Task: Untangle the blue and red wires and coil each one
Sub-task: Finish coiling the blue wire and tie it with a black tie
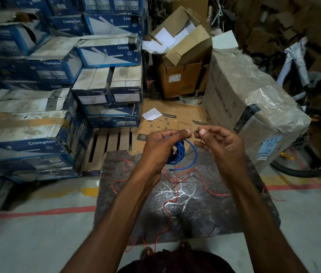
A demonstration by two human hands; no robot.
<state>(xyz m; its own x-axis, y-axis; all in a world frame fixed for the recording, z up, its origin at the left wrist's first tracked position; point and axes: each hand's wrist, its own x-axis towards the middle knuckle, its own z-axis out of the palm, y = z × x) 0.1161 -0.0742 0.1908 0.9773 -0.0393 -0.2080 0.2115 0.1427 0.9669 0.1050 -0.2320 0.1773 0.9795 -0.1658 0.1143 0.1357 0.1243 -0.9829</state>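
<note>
The blue wire (pixel 177 154) hangs as a bundle of loops from the left hand (pixel 161 142), held up above the far part of the desk (pixel 205 217). One wider loop bows out to the right of the bundle, and a cut end sticks out at the bottom, just over the desk. The left hand's fingers curl round the top of the loops, with the thumb stretched along the top toward the right hand (pixel 220 142).

The right hand sits at the same height, close to the left but not touching it. Its thumb and forefinger pinch a thin dark strand (pixel 193 131) that bridges the small gap to the left thumb. Its other fingers are bent loosely beneath and hold nothing. Both forearms reach up from the lower edge of the view, drawing nearer to each other at the wrists.

The red wire (pixel 177 191) lies loose on the desk under the hands. It is uncoiled and wanders in bends across the dark marbled top; one run drops over the near edge and another trails off the right side.

Beyond the desk are a pallet (pixel 108 146) and a flat cardboard sheet (pixel 175 119). Blue boxes (pixel 37 146) are stacked on the left, a plastic-wrapped carton (pixel 244 91) stands on the right, and a bicycle wheel (pixel 313 166) is behind it. A red line (pixel 37 212) crosses the grey floor.
</note>
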